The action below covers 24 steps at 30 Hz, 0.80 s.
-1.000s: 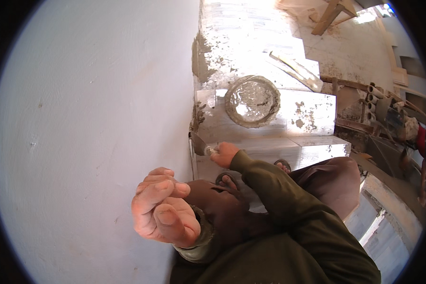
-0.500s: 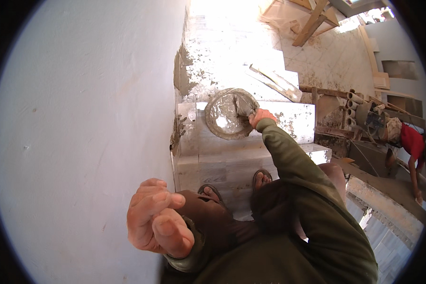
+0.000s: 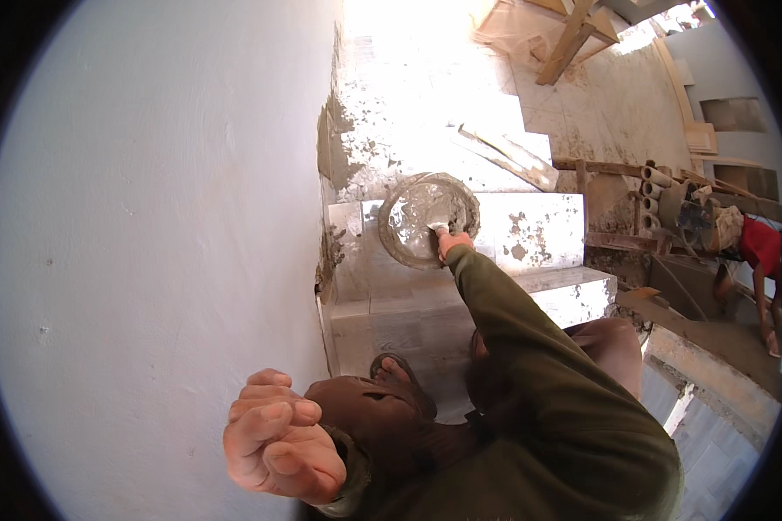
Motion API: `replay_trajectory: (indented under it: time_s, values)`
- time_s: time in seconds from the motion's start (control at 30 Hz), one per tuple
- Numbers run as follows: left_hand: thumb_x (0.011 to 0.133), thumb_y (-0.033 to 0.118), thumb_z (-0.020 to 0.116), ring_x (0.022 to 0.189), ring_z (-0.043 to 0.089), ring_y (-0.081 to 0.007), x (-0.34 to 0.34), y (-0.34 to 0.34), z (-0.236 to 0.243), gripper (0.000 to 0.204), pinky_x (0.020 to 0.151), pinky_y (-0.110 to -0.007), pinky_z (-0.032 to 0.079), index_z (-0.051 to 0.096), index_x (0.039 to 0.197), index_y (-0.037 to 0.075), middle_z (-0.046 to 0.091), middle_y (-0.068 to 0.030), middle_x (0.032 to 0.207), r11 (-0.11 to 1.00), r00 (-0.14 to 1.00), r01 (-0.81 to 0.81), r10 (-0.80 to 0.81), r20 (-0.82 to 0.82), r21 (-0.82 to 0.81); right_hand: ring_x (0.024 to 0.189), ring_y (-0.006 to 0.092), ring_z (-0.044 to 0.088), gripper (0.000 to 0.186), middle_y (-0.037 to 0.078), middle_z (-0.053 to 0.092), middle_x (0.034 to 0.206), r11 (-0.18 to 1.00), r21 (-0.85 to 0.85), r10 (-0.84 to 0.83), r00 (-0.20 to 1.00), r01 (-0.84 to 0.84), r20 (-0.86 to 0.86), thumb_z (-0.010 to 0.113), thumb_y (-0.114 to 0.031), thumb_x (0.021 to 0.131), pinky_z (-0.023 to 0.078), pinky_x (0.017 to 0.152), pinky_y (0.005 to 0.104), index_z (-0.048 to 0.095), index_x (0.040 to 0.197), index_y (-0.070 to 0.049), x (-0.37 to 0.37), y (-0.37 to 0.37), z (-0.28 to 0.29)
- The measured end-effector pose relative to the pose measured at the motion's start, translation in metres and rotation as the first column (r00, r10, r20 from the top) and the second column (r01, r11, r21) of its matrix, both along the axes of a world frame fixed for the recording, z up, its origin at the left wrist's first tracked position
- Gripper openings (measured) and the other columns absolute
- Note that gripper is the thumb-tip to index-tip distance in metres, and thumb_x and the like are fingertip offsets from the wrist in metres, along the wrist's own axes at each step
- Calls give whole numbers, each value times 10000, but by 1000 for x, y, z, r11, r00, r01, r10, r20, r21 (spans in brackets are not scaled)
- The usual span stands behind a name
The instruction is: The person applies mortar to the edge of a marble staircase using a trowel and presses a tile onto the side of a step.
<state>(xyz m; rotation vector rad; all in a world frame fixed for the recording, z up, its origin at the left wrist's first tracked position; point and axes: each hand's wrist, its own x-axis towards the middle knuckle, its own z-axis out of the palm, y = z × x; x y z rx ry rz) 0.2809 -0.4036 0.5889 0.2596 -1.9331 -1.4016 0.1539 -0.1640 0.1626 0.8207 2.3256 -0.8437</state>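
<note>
A round, mortar-crusted pan (image 3: 387, 233) with wet grey mix in it sits on a pale tiled step. My right hand (image 3: 453, 244) reaches to its near right rim, closed round the handle of a trowel (image 3: 440, 218). The trowel's blade rests in the wet mix, and part of it is hard to make out in the glare. At lower left, my left hand (image 3: 282, 438) is raised beside the smooth pale wall (image 3: 165, 226). Its fingers are loosely curled, the thumb stands apart, and nothing is held.
Mortar-spattered steps (image 3: 530, 230) rise ahead, with a wooden board (image 3: 508, 156) lying on one. A timber frame (image 3: 573, 43) stands at the far right. Stacked pipes (image 3: 652, 195) lie right, near a bending person in red (image 3: 760, 247). My sandalled foot (image 3: 395, 372) is on a lower step.
My right hand has moved left and slightly nearer, bringing the trowel blade from upright at the pan's right side into the mix. My left hand has lowered slightly.
</note>
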Motion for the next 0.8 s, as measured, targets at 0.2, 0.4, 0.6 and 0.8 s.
replay_trajectory:
  time_s: [0.2,0.4,0.6,0.8]
  values:
    - [917,292,397,611,485,-109,9,-6,1,304,725,-350,423,538,962,27,537,-34,639,1000,999,-27,27,33,-14,343,149,429,339,58,482,493,772,-487,-364,912,408,189,551,-348,795,344,318,295,534,643,-46,28,-21,51]
    - [907,269,407,612,487,-115,5,0,1,283,710,-356,425,539,945,22,535,-34,630,1000,999,-20,20,30,2,326,164,410,310,56,471,483,720,-513,-440,879,467,183,542,-317,782,323,302,300,537,647,-38,30,-17,65]
    - [910,240,328,589,407,-136,0,4,-1,313,670,-360,401,541,880,13,450,-35,593,997,997,-76,76,2,-26,329,147,401,270,59,472,471,663,-630,-485,873,405,52,541,-262,784,316,298,283,552,637,-35,51,-10,68]
    - [908,286,320,563,384,-123,-1,3,-2,343,676,-371,370,555,905,36,428,-21,573,988,982,-103,119,-144,117,361,128,427,252,47,496,497,641,-722,-274,957,259,100,543,-270,793,325,317,268,572,664,-55,81,-38,91]
